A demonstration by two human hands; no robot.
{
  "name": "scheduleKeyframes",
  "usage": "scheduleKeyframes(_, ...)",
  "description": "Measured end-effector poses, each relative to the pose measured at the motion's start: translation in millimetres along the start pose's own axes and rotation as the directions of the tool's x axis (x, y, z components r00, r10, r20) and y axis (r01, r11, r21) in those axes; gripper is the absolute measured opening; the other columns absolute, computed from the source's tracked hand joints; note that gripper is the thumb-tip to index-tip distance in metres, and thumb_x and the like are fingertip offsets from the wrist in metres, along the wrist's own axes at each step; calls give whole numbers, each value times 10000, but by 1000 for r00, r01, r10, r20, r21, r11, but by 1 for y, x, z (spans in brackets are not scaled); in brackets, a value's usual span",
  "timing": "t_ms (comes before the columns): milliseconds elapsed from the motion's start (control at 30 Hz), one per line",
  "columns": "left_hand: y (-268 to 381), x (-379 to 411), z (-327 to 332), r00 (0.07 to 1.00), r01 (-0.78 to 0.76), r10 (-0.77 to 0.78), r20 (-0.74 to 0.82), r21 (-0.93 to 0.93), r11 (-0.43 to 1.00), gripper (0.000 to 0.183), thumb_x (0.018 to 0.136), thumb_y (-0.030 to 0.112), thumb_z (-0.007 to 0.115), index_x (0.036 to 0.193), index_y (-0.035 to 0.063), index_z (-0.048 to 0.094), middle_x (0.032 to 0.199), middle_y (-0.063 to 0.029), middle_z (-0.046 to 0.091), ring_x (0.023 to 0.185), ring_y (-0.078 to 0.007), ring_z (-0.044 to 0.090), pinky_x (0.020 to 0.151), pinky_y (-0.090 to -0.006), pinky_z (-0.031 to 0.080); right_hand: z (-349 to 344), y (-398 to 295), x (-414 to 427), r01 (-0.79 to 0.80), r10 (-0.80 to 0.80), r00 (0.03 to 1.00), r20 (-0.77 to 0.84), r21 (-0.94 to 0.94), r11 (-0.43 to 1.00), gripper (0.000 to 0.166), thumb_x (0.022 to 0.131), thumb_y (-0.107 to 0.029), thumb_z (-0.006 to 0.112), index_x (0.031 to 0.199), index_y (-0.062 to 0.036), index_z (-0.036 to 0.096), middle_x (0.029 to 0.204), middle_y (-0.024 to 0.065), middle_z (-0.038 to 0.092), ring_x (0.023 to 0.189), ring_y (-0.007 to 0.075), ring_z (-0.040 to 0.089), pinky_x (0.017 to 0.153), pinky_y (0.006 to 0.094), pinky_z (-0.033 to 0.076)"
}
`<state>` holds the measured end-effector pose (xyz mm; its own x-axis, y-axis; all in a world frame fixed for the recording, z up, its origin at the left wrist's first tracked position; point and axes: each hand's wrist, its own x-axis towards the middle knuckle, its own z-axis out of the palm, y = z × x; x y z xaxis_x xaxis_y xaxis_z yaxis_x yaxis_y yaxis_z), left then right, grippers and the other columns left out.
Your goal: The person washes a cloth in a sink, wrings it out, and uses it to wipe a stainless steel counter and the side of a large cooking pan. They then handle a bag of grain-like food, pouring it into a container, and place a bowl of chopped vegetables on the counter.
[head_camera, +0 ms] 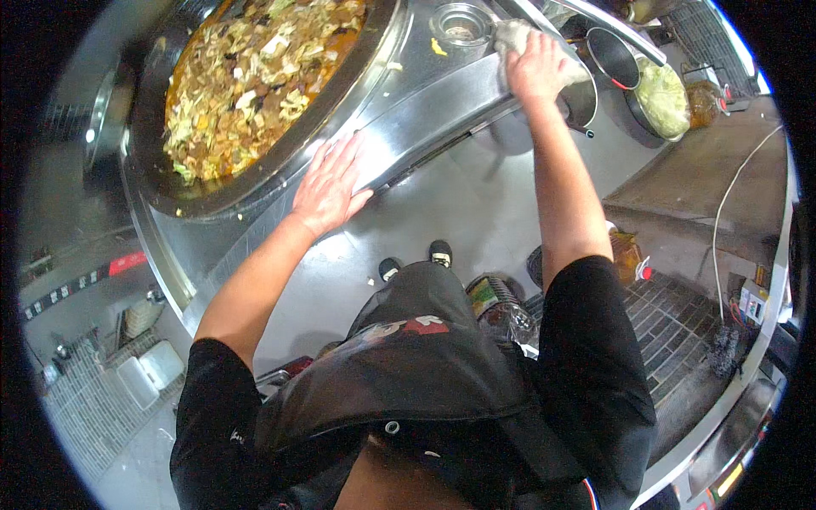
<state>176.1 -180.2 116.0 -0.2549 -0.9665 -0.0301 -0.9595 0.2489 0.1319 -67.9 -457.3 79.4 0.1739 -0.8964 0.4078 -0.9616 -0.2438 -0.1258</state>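
Note:
Palm down, my left hand rests with spread fingers on the front edge of a stainless steel stove top, holding nothing. At the upper right, my right hand presses on a crumpled greyish cloth at the far end of that steel edge; its fingertips are partly spread over the cloth. A large wok full of chopped cabbage and other cooked pieces in brown-orange sauce is set into the stove, beyond my left hand. Left of the cloth is a round metal fitting, with a yellow food scrap beside it.
Right of my right hand are a metal pot, a black-rimmed round vessel and a container of shredded pale-green vegetable. Oil jugs stand below. Plastic bottles lie near my feet. A white cable hangs at right.

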Motion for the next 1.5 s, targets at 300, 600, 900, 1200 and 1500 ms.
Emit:
scheduleKeyframes(300, 3, -97, 12, 879, 65, -212, -427, -333, 941, 504, 888, 347, 400, 1298, 58, 351, 1373, -134, 299, 1295, -303, 225, 1041, -477, 192, -72, -194, -199, 370, -470, 872, 138, 442, 817, 674, 722, -277, 585, 1292, -32, 321, 1336, 180, 322, 1262, 334, 266, 1022, 512, 168)
scheduleKeyframes(600, 93, -447, 20, 298, 759, -934, -195, -546, 356, 246, 798, 152, 543, 1014, 75, 634, 1253, -123, 468, 1214, -316, 352, 1009, -411, 260, -132, -397, -356, 776, -950, 311, -26, 585, 238, 577, 706, -165, 595, 1223, -5, 397, 1297, 179, 357, 1245, 314, 296, 1024, 475, 194)
scheduleKeyframes(900, 191, -525, 70, -426, 267, -890, 165, -916, -298, 262, 895, 181, 468, 1035, 2, 600, 1171, -170, 527, 1180, -273, 421, 983, -338, 310, -118, -574, -455, 436, -868, 307, -391, 868, -237, 272, 746, -101, 493, 999, -18, 547, 966, 133, 568, 941, 256, 535, 833, 386, 407)
scheduleKeyframes(1200, 190, -532, 116, -498, 188, -860, 111, -954, -232, 280, 903, 208, 459, 925, -10, 633, 1034, -152, 601, 999, -230, 549, 892, -319, 391, -123, -558, -353, 362, -966, 256, 22, 925, 117, 649, 774, -187, 604, 1305, -43, 259, 1245, 181, 411, 1144, 274, 430, 921, 329, 395)
scheduleKeyframes(1500, 134, -492, 129, -222, 263, -955, 196, -931, -252, 325, 926, 243, 423, 946, -20, 613, 933, -85, 623, 903, -154, 554, 836, -276, 406, -127, -492, -388, 863, -946, 122, -300, 503, -48, 574, 623, -478, 680, 1045, -117, 537, 1098, 87, 502, 1049, 265, 447, 889, 413, 340)
